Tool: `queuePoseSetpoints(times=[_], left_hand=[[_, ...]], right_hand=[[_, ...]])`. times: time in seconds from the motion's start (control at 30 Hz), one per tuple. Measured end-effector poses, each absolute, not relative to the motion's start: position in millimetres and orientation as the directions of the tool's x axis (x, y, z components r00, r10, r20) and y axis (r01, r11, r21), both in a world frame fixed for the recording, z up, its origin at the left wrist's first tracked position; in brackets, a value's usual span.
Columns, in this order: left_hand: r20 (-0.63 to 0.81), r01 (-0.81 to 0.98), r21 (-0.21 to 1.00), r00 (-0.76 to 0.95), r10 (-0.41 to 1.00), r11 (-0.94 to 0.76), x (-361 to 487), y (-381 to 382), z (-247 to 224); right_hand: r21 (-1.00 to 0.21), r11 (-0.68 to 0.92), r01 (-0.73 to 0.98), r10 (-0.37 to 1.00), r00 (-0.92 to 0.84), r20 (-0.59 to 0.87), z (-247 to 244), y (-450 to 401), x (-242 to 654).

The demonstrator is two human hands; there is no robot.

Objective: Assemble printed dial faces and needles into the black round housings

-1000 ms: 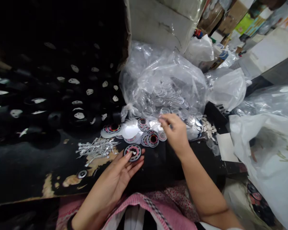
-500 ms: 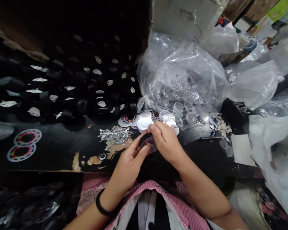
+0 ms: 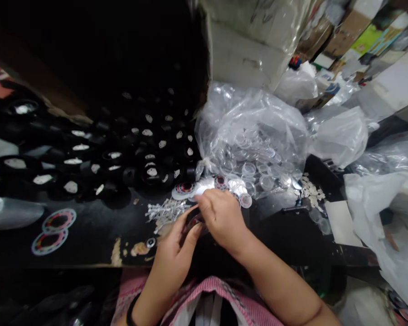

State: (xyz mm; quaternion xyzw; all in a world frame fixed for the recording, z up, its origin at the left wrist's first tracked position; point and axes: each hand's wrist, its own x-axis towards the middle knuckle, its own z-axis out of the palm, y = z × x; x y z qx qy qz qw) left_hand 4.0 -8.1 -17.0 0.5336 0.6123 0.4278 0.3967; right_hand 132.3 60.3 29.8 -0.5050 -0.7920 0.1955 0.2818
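Observation:
My left hand [image 3: 175, 246] grips a small dark round case [image 3: 194, 220] between thumb and fingers, just above the black table's front part. Bent over the case's right side is my right hand [image 3: 222, 219], its fingers pinched together; whatever lies between them is hidden. Just beyond the hands lie a heap of grey pin-like pieces [image 3: 166, 210], printed ring discs [image 3: 184, 188] and shiny silver discs [image 3: 206, 183]. A small metal ring [image 3: 151, 242] sits left of my left hand.
Rows of black round housings [image 3: 151, 174] with pale plates fill the back left. A clear bag [image 3: 251, 113] of transparent round covers stands behind the hands. Two printed rings [image 3: 59, 220] lie at left. To the right are small pale plates [image 3: 313, 192], a screwdriver-like tool [image 3: 295, 209] and a white card [image 3: 345, 222].
The view has tilted, so the bench appears lower in the picture. My right hand has turned further over the case and covers more of it. My left hand keeps its grip.

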Motion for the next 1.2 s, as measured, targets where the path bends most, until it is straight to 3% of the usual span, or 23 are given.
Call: queuePoseSetpoints(times=[0.1,0.23,0.43,0.5,0.57,0.67,0.73,0.83,0.93,1.0,1.07,1.2], left_hand=[[0.052,0.385,0.923,-0.118,0.992,-0.002,-4.9,-7.8,-21.1],[0.184,0.423,0.897,-0.090,0.979,-0.130,-11.7,6.2,-16.4],[0.159,0.392,0.912,-0.068,0.985,-0.120,-12.3,40.7,24.2],[0.085,0.229,0.971,-0.087,0.993,-0.063,-11.4,45.4,31.7],[-0.037,-0.059,0.998,-0.126,0.991,0.030,-11.7,42.4,34.1],[-0.199,-0.449,0.888,-0.184,0.963,0.098,-12.6,26.3,30.2],[-0.266,-0.561,0.818,-0.177,0.948,0.124,-11.6,12.3,24.6],[-0.321,-0.595,0.783,-0.137,0.937,0.181,-12.3,-5.9,16.4],[-0.245,-0.490,0.864,-0.209,0.947,0.116,-22.9,-16.7,13.1],[-0.052,-0.204,0.979,-0.272,0.961,-0.004,-33.2,-20.9,13.5],[0.125,0.092,0.990,-0.245,0.961,-0.106,-40.9,-24.1,14.2],[0.176,0.169,0.976,-0.234,0.956,-0.138,-41.5,-30.4,11.1]], right_hand=[[-0.538,0.455,0.709,0.890,-0.349,0.294,40.9,60.2,124.7],[-0.548,0.494,0.675,0.865,-0.318,0.388,52.2,72.0,118.8],[-0.771,0.407,0.489,0.913,-0.186,0.364,67.9,102.8,114.7],[-0.827,0.364,0.429,0.931,-0.150,0.332,69.8,103.7,116.0],[-0.848,0.360,0.388,0.932,-0.184,0.312,71.3,95.8,120.1],[-0.828,0.357,0.432,0.923,-0.300,0.241,72.6,73.8,128.3],[-0.777,0.363,0.514,0.899,-0.411,0.148,72.8,58.6,130.7],[-0.685,0.422,0.594,0.839,-0.543,0.046,74.9,42.0,128.1],[-0.585,0.479,0.655,0.804,-0.595,-0.007,79.2,32.6,123.6],[-0.533,0.542,0.649,0.749,-0.661,-0.043,81.0,28.0,120.7],[-0.520,0.591,0.617,0.694,-0.717,-0.062,80.3,23.6,117.1],[-0.582,0.598,0.551,0.665,-0.747,-0.024,72.1,16.7,109.3]])
